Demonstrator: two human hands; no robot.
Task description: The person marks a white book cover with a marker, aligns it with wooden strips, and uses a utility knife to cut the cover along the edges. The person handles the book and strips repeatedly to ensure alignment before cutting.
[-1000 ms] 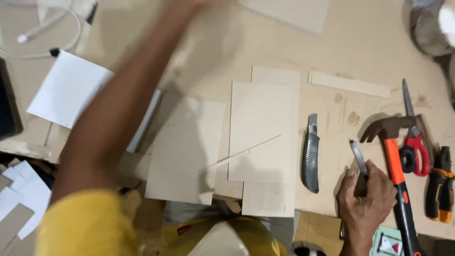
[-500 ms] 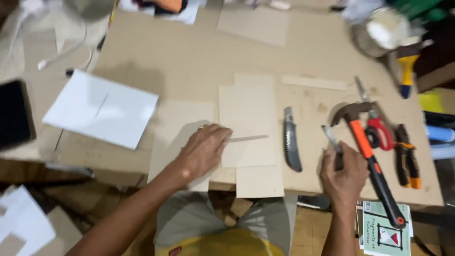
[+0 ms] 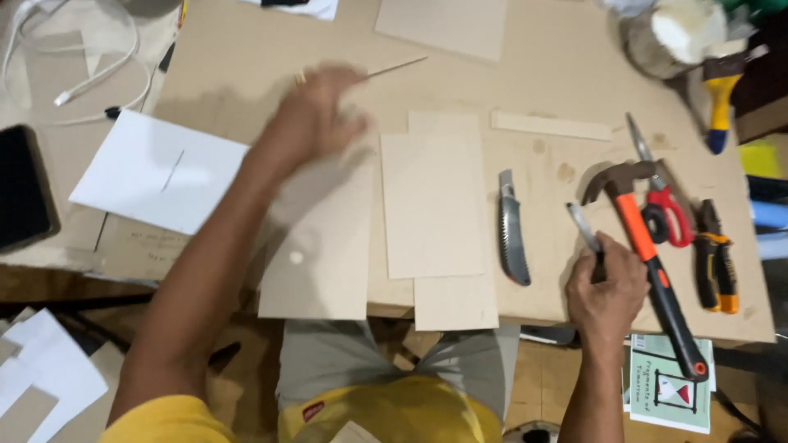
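Left hand [image 3: 316, 123] is blurred, up over the bench [image 3: 246, 66], fingers pinched on a thin wooden stick [image 3: 394, 67] that points up-right. Right hand [image 3: 606, 287] sits at the near bench edge, closed around a small utility knife [image 3: 584, 230], blade end angled up-left. Just right of it lies an orange-handled hammer [image 3: 648, 246], then red scissors [image 3: 661, 205] and pliers [image 3: 716, 262]. Grey folding saw [image 3: 513, 234] lies left of the right hand, beside stacked thin wood panels [image 3: 433, 205]. White paper sheet [image 3: 156, 172] lies far left.

Bare board [image 3: 271, 49] lies open; hammer [image 3: 648, 246] and scissors [image 3: 661, 201] crowd the right.
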